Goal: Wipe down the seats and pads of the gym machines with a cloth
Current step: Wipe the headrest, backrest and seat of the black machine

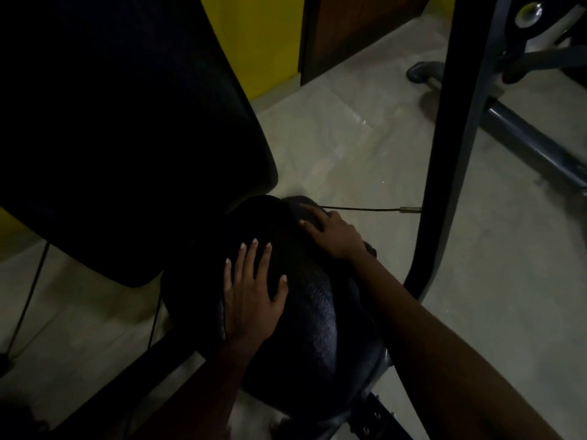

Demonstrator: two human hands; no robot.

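A black padded seat [311, 312] fills the lower middle of the head view, with a large black back pad [127, 122] rising above it on the left. My left hand [251, 293] lies flat on the seat, fingers spread and straight. My right hand [330, 236] is at the seat's far edge, its fingers curled over a dark grey cloth [293, 204]. Most of the cloth is hidden under that hand and is hard to make out in the dim light.
A curved black frame bar [451, 138] stands right of the seat, with a thin cable [362, 208] running to it. Another machine's base [524, 131] lies at the upper right. The floor is pale tile [349, 138], with a yellow wall [263, 36] and a brown door [355, 27] behind.
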